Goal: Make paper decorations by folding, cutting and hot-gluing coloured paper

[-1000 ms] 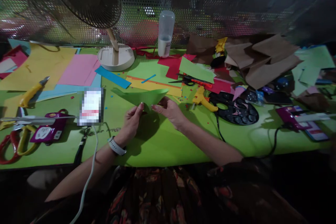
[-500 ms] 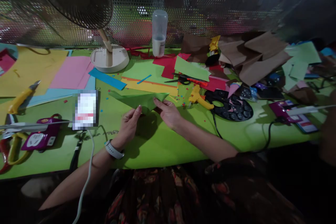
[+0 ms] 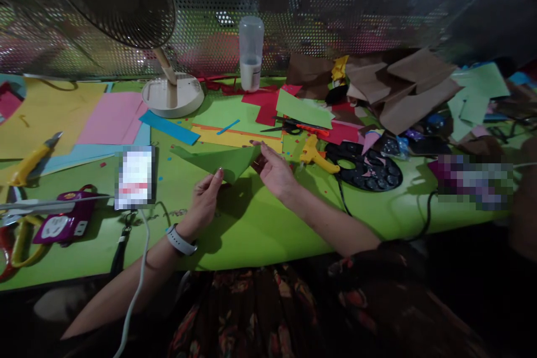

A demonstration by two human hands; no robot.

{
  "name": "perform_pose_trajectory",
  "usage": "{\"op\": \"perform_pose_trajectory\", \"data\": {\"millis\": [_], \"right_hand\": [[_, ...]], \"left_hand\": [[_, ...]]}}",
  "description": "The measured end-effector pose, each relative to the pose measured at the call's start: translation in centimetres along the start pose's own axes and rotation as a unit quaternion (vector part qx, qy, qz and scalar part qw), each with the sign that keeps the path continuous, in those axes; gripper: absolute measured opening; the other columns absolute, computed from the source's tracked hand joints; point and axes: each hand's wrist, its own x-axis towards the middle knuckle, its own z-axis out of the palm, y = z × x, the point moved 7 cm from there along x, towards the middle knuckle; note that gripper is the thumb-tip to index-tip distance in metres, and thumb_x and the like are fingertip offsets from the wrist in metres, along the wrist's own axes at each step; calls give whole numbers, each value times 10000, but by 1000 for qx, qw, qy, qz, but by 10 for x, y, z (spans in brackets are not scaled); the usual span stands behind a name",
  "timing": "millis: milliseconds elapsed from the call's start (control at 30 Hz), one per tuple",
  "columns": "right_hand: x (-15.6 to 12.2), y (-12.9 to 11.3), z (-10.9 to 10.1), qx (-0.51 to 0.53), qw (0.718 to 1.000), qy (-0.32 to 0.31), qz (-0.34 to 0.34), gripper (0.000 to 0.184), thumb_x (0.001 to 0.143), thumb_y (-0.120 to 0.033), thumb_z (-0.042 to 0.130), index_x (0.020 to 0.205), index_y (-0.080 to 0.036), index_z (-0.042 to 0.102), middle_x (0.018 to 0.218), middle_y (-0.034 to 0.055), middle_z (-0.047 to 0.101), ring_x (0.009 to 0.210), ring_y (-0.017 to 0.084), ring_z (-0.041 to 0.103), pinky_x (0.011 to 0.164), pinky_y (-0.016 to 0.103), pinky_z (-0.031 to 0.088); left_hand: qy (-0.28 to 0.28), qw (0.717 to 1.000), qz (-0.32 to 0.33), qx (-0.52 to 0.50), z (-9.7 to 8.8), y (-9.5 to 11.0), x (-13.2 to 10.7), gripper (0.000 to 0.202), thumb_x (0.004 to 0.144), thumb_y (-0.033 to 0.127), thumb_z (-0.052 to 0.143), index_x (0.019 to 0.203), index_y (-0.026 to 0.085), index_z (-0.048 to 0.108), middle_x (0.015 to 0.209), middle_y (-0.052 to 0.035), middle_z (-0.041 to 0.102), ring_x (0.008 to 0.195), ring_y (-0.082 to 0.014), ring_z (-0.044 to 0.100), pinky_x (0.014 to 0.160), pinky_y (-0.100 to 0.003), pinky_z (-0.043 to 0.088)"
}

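A folded sheet of green paper (image 3: 229,163) is held up over the green tabletop, its pointed end toward the left. My left hand (image 3: 206,194) pinches the lower edge, thumb on top and fingers behind. At the right corner, my right hand (image 3: 274,172) grips the paper between thumb and fingertips; its other fingers are curled and partly in shadow. Behind the paper lie a yellow strip (image 3: 243,139) and black scissors (image 3: 289,125). A yellow glue gun (image 3: 316,155) rests right of my right hand.
A fan (image 3: 172,95) and a bottle (image 3: 250,61) stand at the back. To the left are a phone (image 3: 135,178) with a cable, a purple power strip (image 3: 67,215) and a yellow cutter (image 3: 36,159). A black palette (image 3: 369,168) and brown paper (image 3: 419,89) lie right.
My right hand has shifted right along the paper to its corner, its thumb now near the tip. My left hand keeps its pinch, and more of the sheet's face shows.
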Motion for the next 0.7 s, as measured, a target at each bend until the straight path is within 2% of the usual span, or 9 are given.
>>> {"op": "perform_pose_trajectory", "data": {"millis": [100,200,333,533,700], "right_hand": [[-2,-4,-1,11,1000,25,5,381,736,-597,738,949,-282,706,937,-7,725,932,169,660,834,322,517],[-5,0,3,-3,1000,17,22,369,641,-532,838,799,-243,673,787,-30,672,779,139,625,762,300,510],[-5,10,4,-47,998,23,25,390,529,-446,911,680,-209,639,721,-30,658,706,124,591,769,307,504],[-2,12,0,-66,997,34,-6,389,526,-460,910,566,-209,614,592,-49,606,603,109,544,716,303,474],[0,14,-1,-57,998,27,-8,358,538,-447,908,552,-210,640,581,-50,612,594,109,548,703,301,465]], "left_hand": [[27,1000,0,5,-5,0,0,444,750,557,750,578,194,560,474,67,399,410,-62,324,383,-223,253],[18,1000,-2,1,-3,0,0,431,741,572,749,593,195,598,531,41,501,462,-83,426,429,-234,329],[10,1000,14,-10,-2,0,1,415,735,559,763,602,190,629,585,27,570,503,-87,473,454,-227,366],[13,999,9,-36,-4,-8,4,349,754,525,764,686,191,688,606,33,588,511,-75,471,468,-208,366],[13,999,-4,-39,-6,-10,5,328,747,520,770,760,196,725,651,20,637,523,-86,498,497,-228,385]]}}
